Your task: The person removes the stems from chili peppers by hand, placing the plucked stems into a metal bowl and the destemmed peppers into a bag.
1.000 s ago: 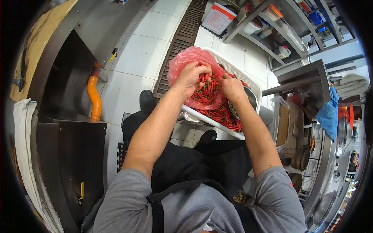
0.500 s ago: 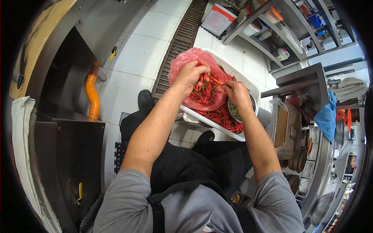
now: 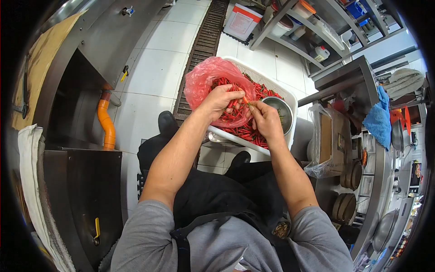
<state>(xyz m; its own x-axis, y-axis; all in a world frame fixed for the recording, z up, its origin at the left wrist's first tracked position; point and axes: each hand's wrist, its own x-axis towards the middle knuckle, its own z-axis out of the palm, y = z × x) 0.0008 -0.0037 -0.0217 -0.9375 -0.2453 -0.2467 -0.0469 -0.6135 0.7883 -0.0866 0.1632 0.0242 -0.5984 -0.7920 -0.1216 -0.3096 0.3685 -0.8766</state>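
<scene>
Over a pink plastic bag [image 3: 199, 78] of red chili peppers, my left hand [image 3: 222, 100] is closed around several chilies. My right hand [image 3: 267, 120] is beside it, thumb and fingertips pinched at the green stem end of an orange-red chili [image 3: 245, 99] that reaches across from the left hand. The bag lies inside a white plastic basket [image 3: 293, 105], on a layer of loose red chilies [image 3: 247, 133]. A round metal bowl [image 3: 272, 103] with green stems in it sits at the basket's right side, partly behind my right hand.
A slatted floor drain [image 3: 199, 54] runs beyond the basket on the left. Steel cabinets with an orange pipe [image 3: 106, 120] stand to my left. To the right are a cardboard box [image 3: 328, 140] in plastic and a metal shelf rack [image 3: 312, 56]. A red-and-white container [image 3: 242, 21] stands ahead.
My right hand has moved left, closer to my left hand, leaving more of the metal bowl in sight. The camera view has shifted slightly.
</scene>
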